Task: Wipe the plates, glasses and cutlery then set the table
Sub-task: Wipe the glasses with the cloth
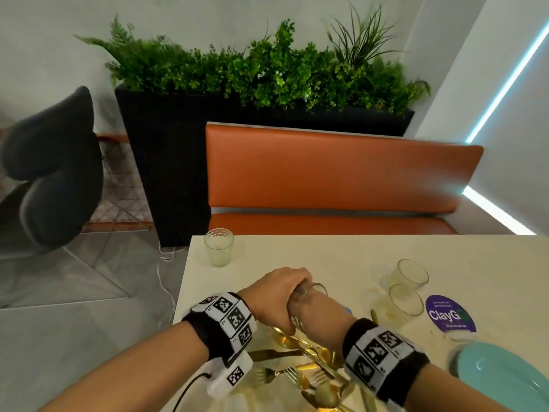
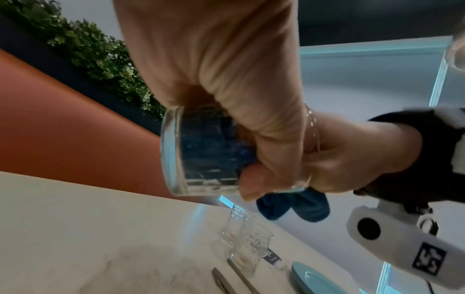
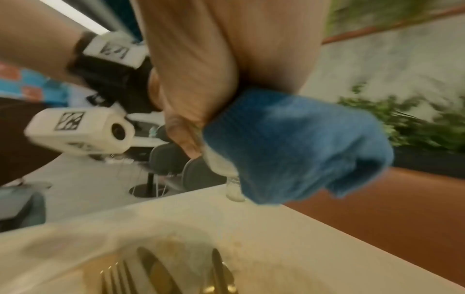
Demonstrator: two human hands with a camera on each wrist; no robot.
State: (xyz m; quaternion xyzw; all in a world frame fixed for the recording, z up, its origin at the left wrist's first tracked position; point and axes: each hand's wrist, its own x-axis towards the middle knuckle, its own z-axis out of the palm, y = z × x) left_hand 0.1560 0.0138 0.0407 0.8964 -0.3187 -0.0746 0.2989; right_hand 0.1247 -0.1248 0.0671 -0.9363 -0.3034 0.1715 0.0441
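My left hand (image 1: 282, 295) grips a clear glass (image 1: 307, 295) on its side, above the cream table (image 1: 297, 254). In the left wrist view its fingers (image 2: 239, 99) wrap round the glass (image 2: 201, 151). My right hand (image 1: 315, 304) reaches into the glass's mouth, its fingers hidden inside. It holds a blue cloth (image 3: 289, 147), which shows through the glass wall and bunches out below the rim (image 2: 294, 206). Several gold knives, forks and spoons (image 1: 300, 361) lie in a pile under both wrists. A teal plate (image 1: 502, 379) sits at the near right.
One glass (image 1: 219, 247) stands at the table's far left corner. Two more glasses (image 1: 411, 273) (image 1: 405, 303) stand right of my hands, beside a purple round sticker (image 1: 450, 313). An orange bench (image 1: 341, 173), a black planter (image 1: 166, 162) and a dark chair (image 1: 53, 162) lie beyond.
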